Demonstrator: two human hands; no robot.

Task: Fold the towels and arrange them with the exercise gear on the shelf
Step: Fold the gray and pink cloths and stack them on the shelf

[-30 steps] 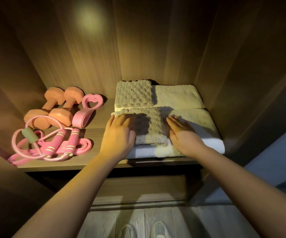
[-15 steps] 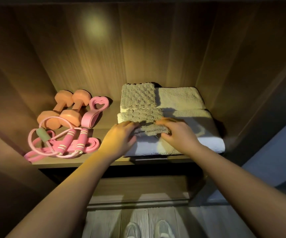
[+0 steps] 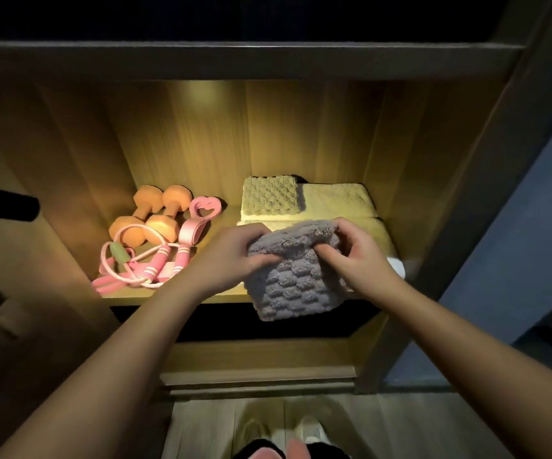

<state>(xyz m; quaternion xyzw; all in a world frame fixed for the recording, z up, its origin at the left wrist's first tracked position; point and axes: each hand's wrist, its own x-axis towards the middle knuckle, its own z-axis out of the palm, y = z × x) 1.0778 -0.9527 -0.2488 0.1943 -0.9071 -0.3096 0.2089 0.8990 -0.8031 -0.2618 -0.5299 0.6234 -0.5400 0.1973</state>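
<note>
A small grey waffle-textured towel [image 3: 293, 286] hangs in front of the shelf edge, pinched at its top by my left hand [image 3: 235, 256] and my right hand [image 3: 355, 255]. Behind it, folded towels lie on the right half of the wooden shelf [image 3: 168, 294]: a large pale towel [image 3: 337, 198] with a small textured towel [image 3: 269, 195] on its left end, and another folded towel [image 3: 384, 236] in front, mostly hidden by my hands. On the left half sit two orange dumbbells [image 3: 150, 217], a pink heart-shaped grip [image 3: 198, 220] and a pink jump rope [image 3: 135, 270].
The lit compartment has wooden side walls and a top board [image 3: 245, 61] close above. A lower shelf [image 3: 258, 369] sits beneath. A dark bar [image 3: 3, 205] juts in at the left. My shoes [image 3: 278, 435] stand on a plank floor below.
My hands, pressing flat on the front towel stack, gathered the small grey textured towel and lifted it off toward me. The view pulled back and tilted, showing the board above.
</note>
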